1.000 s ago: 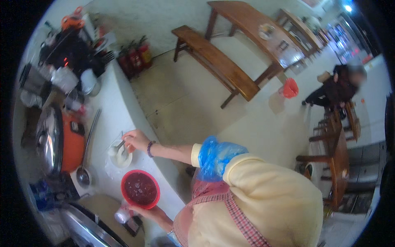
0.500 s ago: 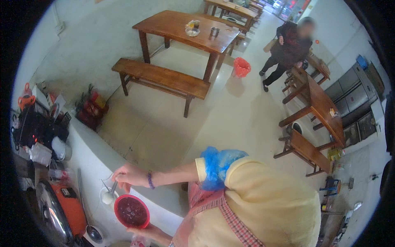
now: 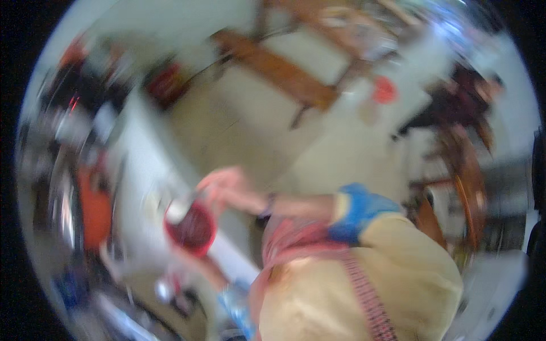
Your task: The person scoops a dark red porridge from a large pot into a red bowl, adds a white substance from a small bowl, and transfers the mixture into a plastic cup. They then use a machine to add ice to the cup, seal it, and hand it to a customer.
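Note:
My left hand (image 3: 199,265) is under and against the near side of a red bowl (image 3: 212,234), which holds dark reddish contents. Its fingers are partly hidden by the bowl. Above the bowl's far rim, my right hand (image 3: 227,184) grips a spoon (image 3: 193,196), its handle smeared by motion. A white lump (image 3: 178,212) sits at the spoon's end, over the bowl's left edge; whether it touches the contents I cannot tell. Just left of the bowl, a small pale container (image 3: 154,203) stands blurred on the white counter (image 3: 142,145).
An orange-red appliance (image 3: 94,210) stands at the left, with dark clutter behind it. Beyond the counter are a wooden bench (image 3: 278,68), a red-lined bin (image 3: 385,90) and a person in dark clothes (image 3: 455,99). Wooden furniture (image 3: 469,187) stands at the right.
The spoon has moved from the small pale container to over the red bowl, carrying the white lump. The whole view has swung and blurred; the person at the back appears farther right.

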A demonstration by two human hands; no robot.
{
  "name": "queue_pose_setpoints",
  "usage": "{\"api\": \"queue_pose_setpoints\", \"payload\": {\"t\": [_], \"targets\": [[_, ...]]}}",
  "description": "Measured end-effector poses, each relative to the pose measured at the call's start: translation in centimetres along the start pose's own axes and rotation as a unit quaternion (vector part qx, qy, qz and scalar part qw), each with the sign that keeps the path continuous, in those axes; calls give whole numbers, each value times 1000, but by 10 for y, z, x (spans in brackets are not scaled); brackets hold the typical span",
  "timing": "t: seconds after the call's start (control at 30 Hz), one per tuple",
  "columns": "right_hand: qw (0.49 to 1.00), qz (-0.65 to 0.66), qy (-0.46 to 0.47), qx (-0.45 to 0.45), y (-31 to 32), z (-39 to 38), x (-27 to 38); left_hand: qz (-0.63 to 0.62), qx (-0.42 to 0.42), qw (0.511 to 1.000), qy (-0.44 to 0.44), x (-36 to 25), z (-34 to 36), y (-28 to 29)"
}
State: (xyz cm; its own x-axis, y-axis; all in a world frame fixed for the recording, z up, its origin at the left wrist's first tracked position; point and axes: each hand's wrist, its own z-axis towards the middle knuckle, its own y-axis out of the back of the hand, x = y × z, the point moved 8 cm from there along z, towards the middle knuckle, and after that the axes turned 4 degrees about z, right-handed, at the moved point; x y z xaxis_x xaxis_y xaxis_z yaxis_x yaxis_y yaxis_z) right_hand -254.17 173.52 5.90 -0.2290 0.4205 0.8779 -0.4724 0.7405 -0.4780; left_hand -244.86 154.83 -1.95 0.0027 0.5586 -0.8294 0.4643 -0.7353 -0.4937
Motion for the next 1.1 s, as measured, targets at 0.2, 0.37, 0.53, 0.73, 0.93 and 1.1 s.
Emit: {"api": "queue_pose_setpoints", "payload": {"t": [0.2,0.37,0.53,0.73,0.93,1.1], "targets": [[989,-131,-40,-60,-4,-29,16,23,-114,990,-79,34,-27,62],[989,-137,-55,4,-1,-19,21,4,-168,983,-70,28,-47,38],[984,-176,-18,16,-10,-9,24,3,-173,983,-65,26,-45,40],[968,-245,-43,45,-20,-14,28,-9,-183,981,-61,26,-41,49],[921,-341,87,169,-52,-3,23,-28,-205,975,-77,17,-42,53],[952,-297,35,62,-35,37,-6,-31,-232,969,-78,10,-50,61]]}}
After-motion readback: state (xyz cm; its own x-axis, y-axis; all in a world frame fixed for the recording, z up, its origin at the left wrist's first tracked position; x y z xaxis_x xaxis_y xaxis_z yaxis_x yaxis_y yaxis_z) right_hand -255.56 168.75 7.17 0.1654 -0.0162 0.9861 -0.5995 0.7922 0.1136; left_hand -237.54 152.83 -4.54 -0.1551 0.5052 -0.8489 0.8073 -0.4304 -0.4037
